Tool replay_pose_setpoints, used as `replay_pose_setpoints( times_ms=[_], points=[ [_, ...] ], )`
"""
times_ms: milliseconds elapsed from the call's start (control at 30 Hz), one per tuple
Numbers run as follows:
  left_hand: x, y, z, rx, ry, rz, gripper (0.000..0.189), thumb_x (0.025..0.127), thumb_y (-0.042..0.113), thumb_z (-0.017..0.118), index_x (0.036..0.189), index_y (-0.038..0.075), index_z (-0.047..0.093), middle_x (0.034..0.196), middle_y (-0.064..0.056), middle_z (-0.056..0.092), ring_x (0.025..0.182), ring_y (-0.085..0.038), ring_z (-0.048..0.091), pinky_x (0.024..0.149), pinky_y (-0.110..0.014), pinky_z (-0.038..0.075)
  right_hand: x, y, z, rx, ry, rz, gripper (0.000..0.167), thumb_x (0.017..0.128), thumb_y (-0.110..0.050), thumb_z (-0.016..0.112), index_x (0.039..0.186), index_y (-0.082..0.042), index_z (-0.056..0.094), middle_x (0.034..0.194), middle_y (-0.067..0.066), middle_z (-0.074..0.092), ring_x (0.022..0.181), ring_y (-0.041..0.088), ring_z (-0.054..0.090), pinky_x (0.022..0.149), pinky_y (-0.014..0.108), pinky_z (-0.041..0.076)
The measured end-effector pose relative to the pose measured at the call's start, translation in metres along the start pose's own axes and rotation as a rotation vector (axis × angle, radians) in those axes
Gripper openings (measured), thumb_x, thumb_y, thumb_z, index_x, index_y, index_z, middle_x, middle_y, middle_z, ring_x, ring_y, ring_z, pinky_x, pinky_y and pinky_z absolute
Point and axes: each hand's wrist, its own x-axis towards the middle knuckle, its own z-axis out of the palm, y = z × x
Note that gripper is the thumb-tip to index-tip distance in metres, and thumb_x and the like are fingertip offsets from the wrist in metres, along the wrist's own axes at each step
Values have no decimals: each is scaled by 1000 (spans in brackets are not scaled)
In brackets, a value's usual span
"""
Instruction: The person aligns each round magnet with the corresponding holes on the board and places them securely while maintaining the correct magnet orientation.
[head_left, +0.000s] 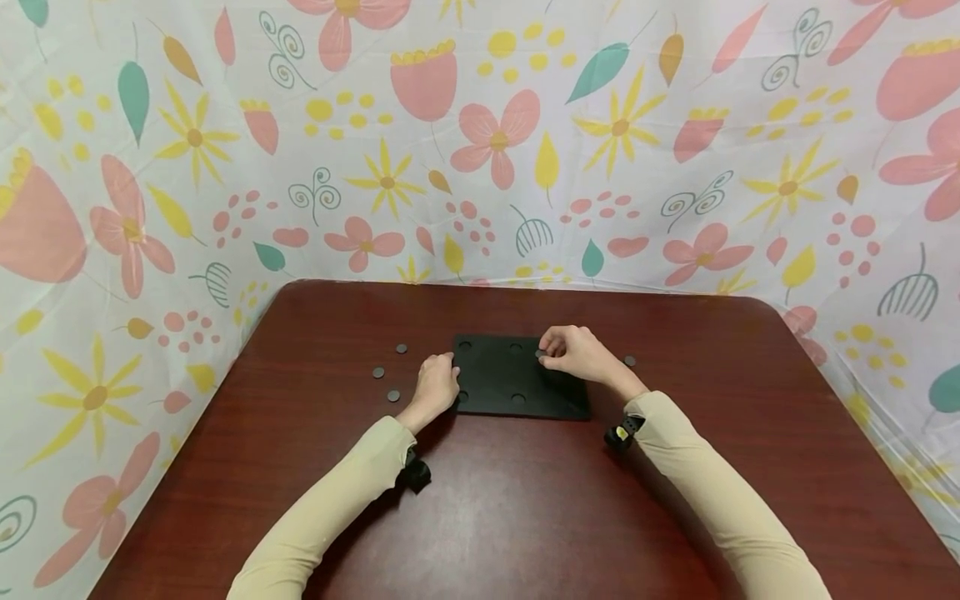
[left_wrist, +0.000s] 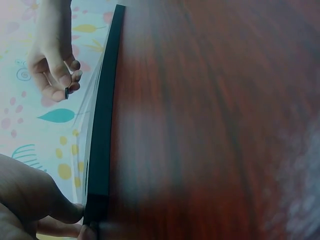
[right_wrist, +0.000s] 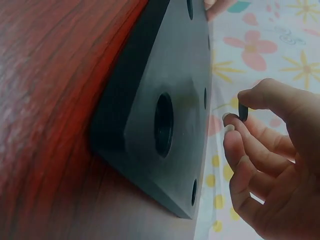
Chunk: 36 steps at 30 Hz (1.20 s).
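Note:
A flat black rectangular board (head_left: 491,377) with several round recesses lies on the table. My left hand (head_left: 437,385) holds the board at its left end; in the left wrist view the thumb and fingers pinch its corner. Over the right part of the board, my right hand (head_left: 576,354) pinches a small dark disc (right_wrist: 243,111) between thumb and index finger. The disc is held edge-on to the right wrist camera, above the board's surface. Near that camera, one round recess (right_wrist: 163,125) shows as a bare hollow.
Three grey discs, among them the nearest disc (head_left: 393,396), lie on the table left of the board. Another disc (head_left: 630,361) lies to the right, near the right wrist. Behind the brown table (head_left: 510,517) hangs a flower-patterned cloth (head_left: 465,192).

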Motion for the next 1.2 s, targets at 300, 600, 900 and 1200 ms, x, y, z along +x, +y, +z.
replay_pose_setpoints(
  times_ms=[300, 600, 900, 1200],
  points=[
    [-2, 4, -3, 20, -9, 0, 38, 100, 6, 49, 135, -10, 49, 133, -27, 55, 123, -41, 51, 97, -46, 50, 8, -7, 3, -12, -11, 5, 14, 87, -17, 71, 97, -8, 66, 86, 5, 71, 78, 15, 66, 68, 31, 54],
    [0, 3, -2, 48, -7, 2, 38, 100, 7, 50, 134, -11, 50, 127, -28, 59, 119, -40, 54, 96, -44, 51, 14, -14, 3, 7, -33, 8, 15, 88, -16, 71, 98, -7, 66, 89, 7, 71, 80, 17, 66, 66, 29, 53],
    [4, -2, 1, 57, 9, 37, 36, 99, 4, 51, 131, -13, 52, 117, -29, 63, 112, -41, 56, 89, -42, 54, 21, -16, 3, 14, -28, -6, 16, 88, -15, 71, 99, -6, 66, 89, 7, 71, 79, 17, 66, 69, 32, 54],
    [0, 2, -1, 62, 3, 18, 37, 100, 6, 50, 133, -11, 51, 112, -27, 65, 113, -39, 56, 90, -42, 54, 27, -18, 4, 15, -49, -5, 14, 88, -16, 71, 99, -7, 66, 89, 6, 71, 81, 17, 66, 71, 33, 54]
  ],
)
